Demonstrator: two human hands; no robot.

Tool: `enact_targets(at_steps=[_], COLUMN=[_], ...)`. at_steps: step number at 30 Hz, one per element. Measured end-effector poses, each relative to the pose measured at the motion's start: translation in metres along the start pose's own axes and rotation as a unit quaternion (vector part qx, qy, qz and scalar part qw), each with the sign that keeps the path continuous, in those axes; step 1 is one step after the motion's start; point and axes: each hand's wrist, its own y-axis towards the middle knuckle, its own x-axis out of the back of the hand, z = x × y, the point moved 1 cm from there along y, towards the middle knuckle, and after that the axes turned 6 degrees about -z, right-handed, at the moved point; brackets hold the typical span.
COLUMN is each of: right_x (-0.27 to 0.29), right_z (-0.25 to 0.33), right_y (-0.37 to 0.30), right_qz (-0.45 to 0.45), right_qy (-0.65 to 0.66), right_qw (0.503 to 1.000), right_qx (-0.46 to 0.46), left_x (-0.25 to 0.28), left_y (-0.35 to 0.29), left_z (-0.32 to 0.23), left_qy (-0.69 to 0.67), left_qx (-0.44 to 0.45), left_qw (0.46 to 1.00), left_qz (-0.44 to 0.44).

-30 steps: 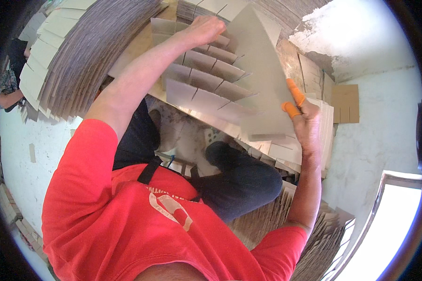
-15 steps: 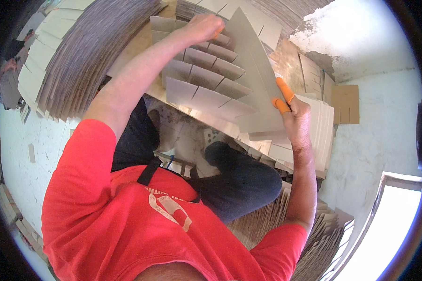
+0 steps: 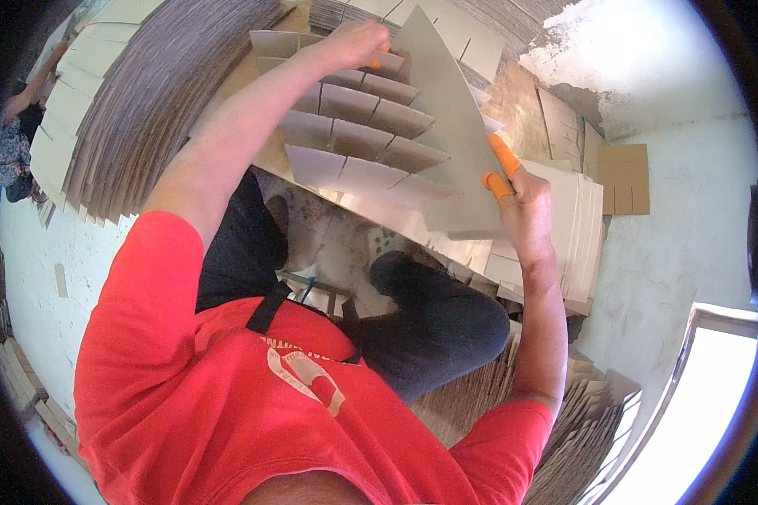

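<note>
A slotted grey cardboard partition [image 3: 370,139] stands over the table, its several cross strips lying in rows. Against their right ends leans a long cardboard sheet [image 3: 451,126], tilted. My right hand [image 3: 526,202] pinches the right edge of that sheet, with orange finger covers on the thumb and a finger. At the partition's far end, my left hand [image 3: 355,44] is closed on the cardboard beside the sheet's upper part. An orange cover shows on one of its digits; its other fingertips are hidden.
A tall fanned stack of cardboard strips [image 3: 160,101] stands on the left. More cardboard pieces [image 3: 564,227] are piled right of the sheet. Bundled strips [image 3: 564,421] lie low on the right. Another person [image 3: 21,139] is partly visible at the far left.
The partition, the sheet and both hands have shifted slightly to the left and away from me. More of the other person shows at the far left.
</note>
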Motion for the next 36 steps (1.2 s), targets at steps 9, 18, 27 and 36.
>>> enact_targets(at_steps=[9, 18, 27, 36], right_x=[0.000, -0.009, -0.021, -0.030], right_z=[0.001, -0.001, 0.018, 0.013], right_y=[0.016, 0.020, 0.062, 0.064], right_qz=[-0.010, 0.020, -0.062, -0.025], right_qy=[0.063, -0.035, -0.061, -0.037], right_qw=[0.998, 0.999, 0.996, 0.998], right_qx=[0.016, -0.036, 0.018, 0.036], left_x=[0.008, 0.005, 0.005, 0.012], left_y=[0.003, 0.003, -0.002, -0.014], left_z=[-0.008, -0.005, -0.004, 0.008], left_qy=[0.009, 0.011, -0.027, 0.001], left_qx=[0.015, 0.016, 0.041, 0.003], left_qw=[1.000, 0.999, 0.998, 1.000], left_qz=[0.013, 0.027, 0.037, 0.000])
